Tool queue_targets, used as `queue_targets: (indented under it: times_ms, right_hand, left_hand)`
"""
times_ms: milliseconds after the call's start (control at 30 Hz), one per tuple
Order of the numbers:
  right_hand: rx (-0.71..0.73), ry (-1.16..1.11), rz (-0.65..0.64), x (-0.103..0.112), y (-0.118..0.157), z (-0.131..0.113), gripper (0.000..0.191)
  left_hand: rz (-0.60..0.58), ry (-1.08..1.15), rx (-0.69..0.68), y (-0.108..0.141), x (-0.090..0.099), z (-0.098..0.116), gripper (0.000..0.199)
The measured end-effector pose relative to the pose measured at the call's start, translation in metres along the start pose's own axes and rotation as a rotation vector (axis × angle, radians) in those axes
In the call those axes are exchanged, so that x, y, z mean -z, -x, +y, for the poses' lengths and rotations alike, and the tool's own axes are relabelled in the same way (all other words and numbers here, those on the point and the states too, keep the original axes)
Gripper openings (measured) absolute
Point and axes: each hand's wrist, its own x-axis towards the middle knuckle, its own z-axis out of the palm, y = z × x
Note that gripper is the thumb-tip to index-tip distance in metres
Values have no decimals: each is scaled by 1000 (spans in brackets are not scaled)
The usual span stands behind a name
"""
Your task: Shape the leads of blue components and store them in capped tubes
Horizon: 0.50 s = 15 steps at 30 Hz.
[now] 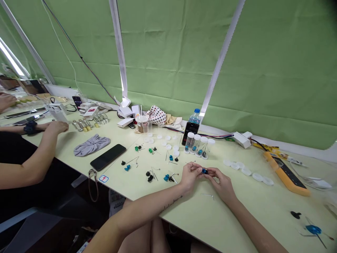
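My left hand [191, 176] and my right hand [219, 184] meet above the pale green table [168, 207], their fingertips pinching a small blue and black plastic part [204, 171]. Part of it is hidden by my fingers. Just below my right hand, a bent metal wire [207, 196] lies on the table. Left of my hands are scattered several small blue, green and black plastic parts [166, 177] and thin wires. Several clear tubes with blue parts inside [195, 144] stand beyond my hands.
White round caps [246, 171] lie to the right, near a long yellow and black device [285, 172]. A black phone [107, 157], grey cloth [91, 144], water bottle [195, 116] and white boxes [125, 116] sit farther off. A co-worker's arm and hand [56, 127] rest at the left.
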Motion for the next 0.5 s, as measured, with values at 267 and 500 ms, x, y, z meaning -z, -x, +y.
queue_targets:
  times_ms: [267, 500]
  right_hand:
    - [10, -8, -17, 1, 1, 2, 28]
    - [-2, 11, -25, 0, 1, 0, 29]
  left_hand:
    - [-35, 22, 47, -1, 3, -2, 42]
    - [-48, 33, 48, -2, 4, -3, 41]
